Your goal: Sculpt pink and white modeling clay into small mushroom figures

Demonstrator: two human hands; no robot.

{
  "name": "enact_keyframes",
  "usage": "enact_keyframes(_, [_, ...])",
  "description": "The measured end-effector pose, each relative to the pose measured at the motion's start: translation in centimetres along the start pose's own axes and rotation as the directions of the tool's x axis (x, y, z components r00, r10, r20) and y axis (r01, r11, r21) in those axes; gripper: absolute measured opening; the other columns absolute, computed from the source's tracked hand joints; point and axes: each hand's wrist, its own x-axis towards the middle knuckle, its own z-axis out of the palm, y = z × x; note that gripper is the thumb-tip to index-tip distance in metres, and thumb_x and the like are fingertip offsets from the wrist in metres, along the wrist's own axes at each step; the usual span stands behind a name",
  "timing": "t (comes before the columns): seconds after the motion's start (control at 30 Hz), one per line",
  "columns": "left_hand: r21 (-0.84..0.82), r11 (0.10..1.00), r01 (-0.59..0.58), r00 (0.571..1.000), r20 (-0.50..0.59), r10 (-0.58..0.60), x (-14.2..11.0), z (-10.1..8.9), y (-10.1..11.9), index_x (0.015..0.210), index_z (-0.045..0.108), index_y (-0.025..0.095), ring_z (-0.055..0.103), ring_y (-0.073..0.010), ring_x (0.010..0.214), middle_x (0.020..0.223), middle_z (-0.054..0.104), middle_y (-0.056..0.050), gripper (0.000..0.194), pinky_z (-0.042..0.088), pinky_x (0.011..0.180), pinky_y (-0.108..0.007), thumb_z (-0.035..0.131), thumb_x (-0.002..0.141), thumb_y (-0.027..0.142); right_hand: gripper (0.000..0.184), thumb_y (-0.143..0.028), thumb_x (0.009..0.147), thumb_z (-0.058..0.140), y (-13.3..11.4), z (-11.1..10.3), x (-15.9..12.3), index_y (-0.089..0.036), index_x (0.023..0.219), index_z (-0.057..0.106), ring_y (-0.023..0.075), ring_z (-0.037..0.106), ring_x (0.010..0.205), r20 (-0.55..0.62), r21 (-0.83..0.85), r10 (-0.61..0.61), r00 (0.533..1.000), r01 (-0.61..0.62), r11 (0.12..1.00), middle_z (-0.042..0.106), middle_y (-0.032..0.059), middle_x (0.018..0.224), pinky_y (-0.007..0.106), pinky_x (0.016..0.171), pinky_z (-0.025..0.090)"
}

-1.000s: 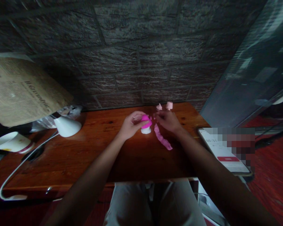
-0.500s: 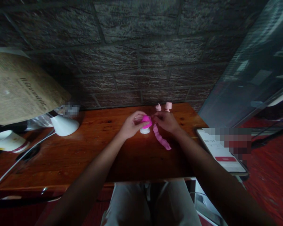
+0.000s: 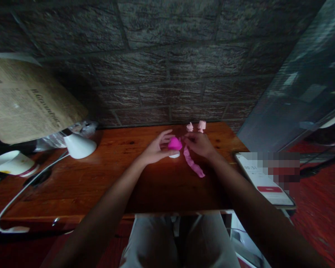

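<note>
A bright pink, rounded lump (image 3: 175, 143), apparently modelling clay, sits on a small white base (image 3: 174, 154) on the wooden table. My left hand (image 3: 156, 149) cups it from the left, thumb across the front near the base and fingers loosely round the far side. On its right, my right hand (image 3: 198, 143) is closed in a pinch at the upper end of a duller pink, crinkled strip (image 3: 194, 165). The strip trails toward me on the tabletop. My right fingertips are partly hidden. Two pale pink small figures, one pointed (image 3: 190, 127) and one blocky (image 3: 201, 125), stand behind that hand.
A phone (image 3: 264, 178) showing a timer lies at the table's right edge. On the left are a white lamp-like object (image 3: 80, 146) with a cable (image 3: 25, 190), a paper cup (image 3: 12, 163) and a printed paper bag (image 3: 25, 100). A brick-patterned wall (image 3: 145, 70) rises behind.
My left fingers have loosened and spread a little, while the thumb now covers more of the white base. My right hand has barely moved. The view has shifted slightly.
</note>
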Motion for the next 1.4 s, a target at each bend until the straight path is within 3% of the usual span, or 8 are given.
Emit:
enact_keyframes(0.07, [0.034, 0.999, 0.036, 0.999, 0.020, -0.036, -0.2, -0.1, -0.4, 0.147, 0.037, 0.024, 0.060, -0.0290, 0.121, 0.139, 0.056, -0.018, 0.099, 0.047, 0.105, -0.049, 0.089, 0.062, 0.027, 0.023, -0.027, 0.091, 0.057, 0.1, 0.0, 0.0, -0.016, 0.087, 0.076, 0.0141, 0.061, 0.064, -0.002, 0.006, 0.007, 1.000, -0.007, 1.000, 0.073, 0.0035, 0.072, 0.024, 0.063, 0.041])
enact_keyframes(0.17, [0.072, 0.996, 0.046, 0.997, 0.051, -0.050, -0.2, 0.3, -1.1, 0.149, 0.034, 0.022, 0.060, -0.0306, 0.123, 0.140, 0.055, -0.019, 0.105, 0.044, 0.107, -0.049, 0.090, 0.059, 0.025, 0.024, -0.027, 0.091, 0.055, 0.0, -0.1, -0.1, -0.016, 0.088, 0.076, 0.0145, 0.062, 0.064, 0.005, 0.013, 0.009, 1.000, -0.009, 1.000, 0.073, 0.0039, 0.072, 0.024, 0.064, 0.042])
enact_keyframes(0.3, [0.068, 0.997, 0.046, 0.999, -0.025, -0.045, 0.2, 0.8, -1.9, 0.143, 0.041, 0.018, 0.063, -0.0283, 0.116, 0.135, 0.060, -0.018, 0.088, 0.046, 0.104, -0.048, 0.084, 0.068, 0.026, 0.025, -0.028, 0.092, 0.054, -0.2, -0.4, -0.1, -0.016, 0.089, 0.076, 0.0145, 0.061, 0.063, 0.022, 0.019, 0.014, 1.000, -0.014, 1.000, 0.071, 0.0035, 0.070, 0.025, 0.064, 0.042])
enact_keyframes(0.4, [-0.045, 0.997, 0.064, 0.995, -0.077, -0.067, 0.5, 0.6, -1.8, 0.133, 0.048, 0.018, 0.067, -0.0251, 0.108, 0.129, 0.064, -0.015, 0.073, 0.050, 0.100, -0.045, 0.083, 0.070, 0.027, 0.026, -0.031, 0.092, 0.055, -0.3, -0.5, -0.1, -0.015, 0.088, 0.076, 0.0141, 0.059, 0.060, 0.009, 0.012, 0.013, 1.000, -0.013, 1.000, 0.069, 0.0027, 0.066, 0.025, 0.062, 0.040])
enact_keyframes(0.57, [-0.197, 0.980, 0.041, 0.951, -0.294, -0.099, 1.3, -0.9, -1.1, 0.114, 0.056, 0.016, 0.070, -0.0223, 0.100, 0.111, 0.072, -0.010, 0.056, 0.051, 0.098, -0.042, 0.084, 0.067, 0.029, 0.026, -0.029, 0.093, 0.054, -0.4, -0.5, -0.2, -0.016, 0.090, 0.076, 0.0140, 0.059, 0.059, 0.015, 0.023, 0.025, 1.000, -0.025, 0.999, 0.069, 0.0021, 0.065, 0.025, 0.063, 0.041])
enact_keyframes(0.83, [-0.047, 0.995, 0.088, 0.894, -0.437, -0.100, 6.6, -3.7, -1.5, 0.090, 0.065, 0.014, 0.068, -0.0204, 0.085, 0.091, 0.073, -0.006, 0.041, 0.052, 0.090, -0.039, 0.086, 0.056, 0.026, 0.020, -0.027, 0.092, 0.058, -1.1, -0.2, -0.3, -0.019, 0.089, 0.077, 0.0162, 0.067, 0.070, -0.014, 0.015, 0.049, 0.999, -0.049, 0.999, 0.076, 0.0038, 0.077, 0.025, 0.068, 0.044])
enact_keyframes(1.03, [0.023, 0.986, 0.164, 0.905, -0.401, -0.141, 9.7, -3.4, -3.7, 0.079, 0.065, 0.014, 0.064, -0.0202, 0.075, 0.077, 0.069, -0.003, 0.037, 0.052, 0.079, -0.036, 0.087, 0.053, 0.031, 0.023, -0.027, 0.093, 0.056, -0.9, -0.1, -0.3, -0.019, 0.086, 0.077, 0.0155, 0.067, 0.068, 0.007, -0.047, 0.053, 0.999, -0.052, 0.998, 0.075, 0.0035, 0.075, 0.024, 0.065, 0.043])
enact_keyframes(1.4, [0.035, 0.989, 0.142, 0.959, -0.254, -0.128, 9.5, -2.6, -5.0, 0.089, 0.063, 0.016, 0.065, -0.0186, 0.081, 0.088, 0.070, -0.004, 0.047, 0.052, 0.085, -0.038, 0.088, 0.051, 0.028, 0.022, -0.026, 0.093, 0.057, -0.8, -0.1, -0.3, -0.019, 0.089, 0.077, 0.0153, 0.067, 0.068, 0.007, -0.038, 0.048, 0.999, -0.047, 0.998, 0.076, 0.0038, 0.078, 0.024, 0.067, 0.043])
